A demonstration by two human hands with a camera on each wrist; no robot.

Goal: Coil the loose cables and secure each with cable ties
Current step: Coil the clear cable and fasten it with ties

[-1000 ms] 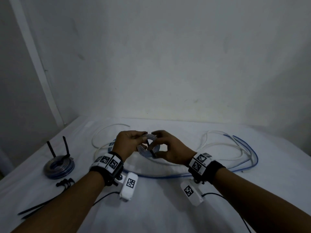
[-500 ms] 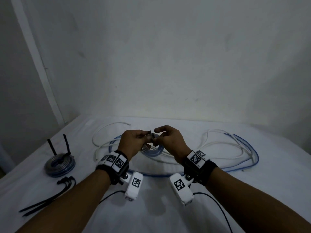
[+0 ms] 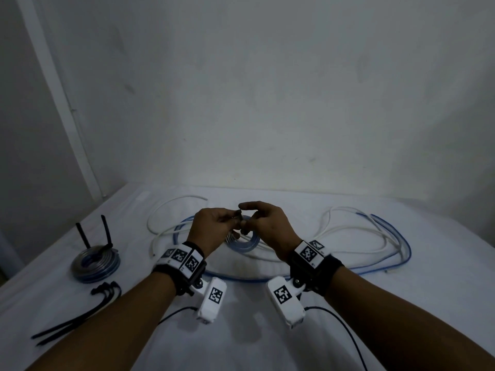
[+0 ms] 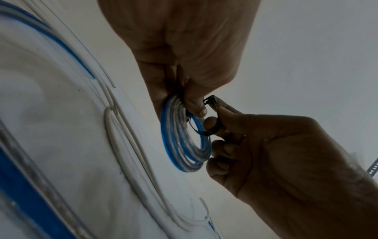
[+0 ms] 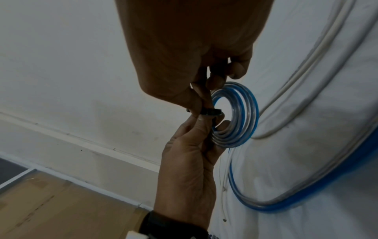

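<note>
A small coil of blue-and-clear cable (image 3: 250,241) (image 4: 184,145) (image 5: 237,116) hangs just above the white table, at the centre of the head view. My left hand (image 3: 235,224) (image 4: 191,107) (image 5: 213,125) grips the coil's upper edge between thumb and fingers. A black cable tie (image 4: 205,129) (image 5: 210,112) loops round the coil's strands, its head (image 4: 210,100) sticking up by my left thumb. My right hand (image 3: 245,219) (image 4: 213,120) (image 5: 204,103) pinches the tie, fingertips touching those of the left hand. The tie's tail is hidden behind the fingers.
A tied coil (image 3: 95,263) with two black tie tails sticking up lies at the left. Spare black ties (image 3: 77,314) lie in front of it. Loose white cable (image 3: 171,210) and long blue and white cables (image 3: 375,236) sprawl behind and to the right of my hands. A wall stands close behind.
My right hand has turned from holding the coil's side to pinching the tie at its top. Both hands have closed together, and the coil now hangs below the fingers.
</note>
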